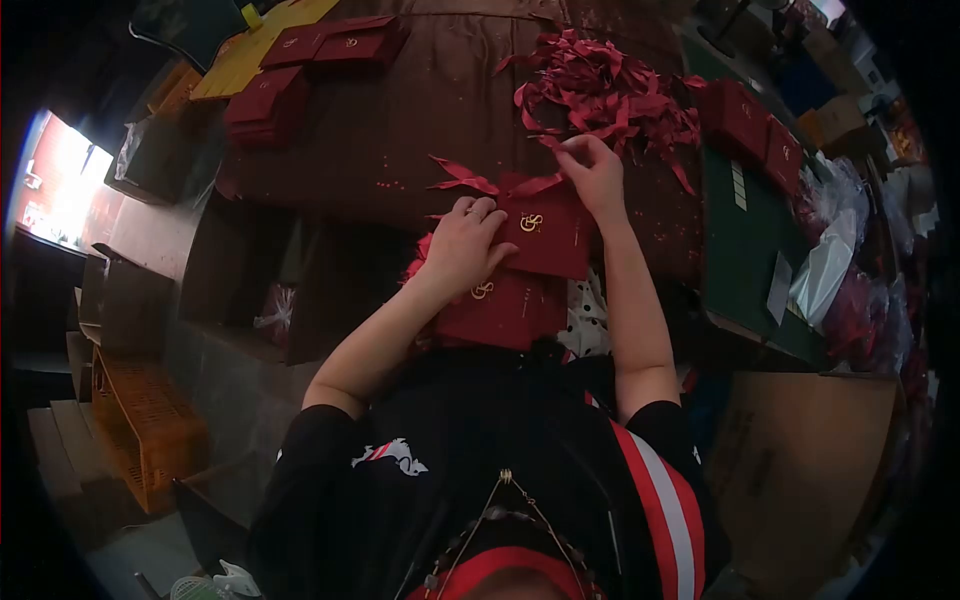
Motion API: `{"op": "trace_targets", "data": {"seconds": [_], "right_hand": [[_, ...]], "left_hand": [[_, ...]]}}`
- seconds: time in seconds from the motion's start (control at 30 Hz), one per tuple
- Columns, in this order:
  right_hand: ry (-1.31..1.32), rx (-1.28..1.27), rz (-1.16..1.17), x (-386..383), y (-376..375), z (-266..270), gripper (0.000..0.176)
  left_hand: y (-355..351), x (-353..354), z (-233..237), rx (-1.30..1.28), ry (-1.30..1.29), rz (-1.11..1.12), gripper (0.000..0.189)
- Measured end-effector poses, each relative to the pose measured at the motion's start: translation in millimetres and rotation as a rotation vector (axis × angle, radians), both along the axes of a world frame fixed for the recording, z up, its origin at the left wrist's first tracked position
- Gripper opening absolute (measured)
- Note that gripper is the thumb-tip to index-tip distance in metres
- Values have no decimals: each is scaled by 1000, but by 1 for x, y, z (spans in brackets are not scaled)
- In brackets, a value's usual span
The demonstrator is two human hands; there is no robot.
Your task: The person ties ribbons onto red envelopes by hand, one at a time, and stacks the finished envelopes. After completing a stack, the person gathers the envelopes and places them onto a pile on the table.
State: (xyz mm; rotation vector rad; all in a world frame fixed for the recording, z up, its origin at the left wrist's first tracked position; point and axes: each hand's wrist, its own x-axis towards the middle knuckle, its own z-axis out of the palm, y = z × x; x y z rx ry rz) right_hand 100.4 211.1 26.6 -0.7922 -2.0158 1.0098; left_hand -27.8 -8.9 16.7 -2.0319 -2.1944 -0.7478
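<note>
A flat dark red packet (553, 235) with a gold monogram lies at the table's near edge. My left hand (465, 240) grips its left side, fingers bent at the edge and the thumb on its face; the fingertips are partly hidden. My right hand (592, 175) is closed in a pinch on a red ribbon (538, 186) at the packet's top edge. Another loose ribbon end (465, 177) lies to the left, just beyond my left fingers. Below, toward my body, more red packets (495, 312) with the same gold mark overlap.
A tangled heap of red ribbons (610, 92) lies ahead on the brown-covered table (330, 150). Stacked red packets (268, 108) sit at the far left, others (738, 118) at the right on a green surface (745, 265). An orange crate (145, 425) and cardboard box (805, 460) flank me.
</note>
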Motion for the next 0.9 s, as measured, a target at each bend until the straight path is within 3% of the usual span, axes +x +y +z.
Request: {"op": "trace_targets", "data": {"seconds": [0.03,0.07,0.13,0.43,0.67,0.9], "right_hand": [[227,-224,110,3,-5,2,17],[224,-226,111,9,-10,5,17],[362,-488,173,19,-28,26,16],[708,-495,166,35,-42,35,27],[752,-558,164,38,-47,37,31],[739,-543,233,47,-44,30,20]], "left_hand": [[-1,0,0,3,-25,0,48],[-1,1,0,2,-29,2,48],[-2,2,2,-28,-76,49,48],[2,3,5,-105,-31,77,51],[1,4,6,-157,-8,85,51],[0,1,3,-67,-38,70,51]]}}
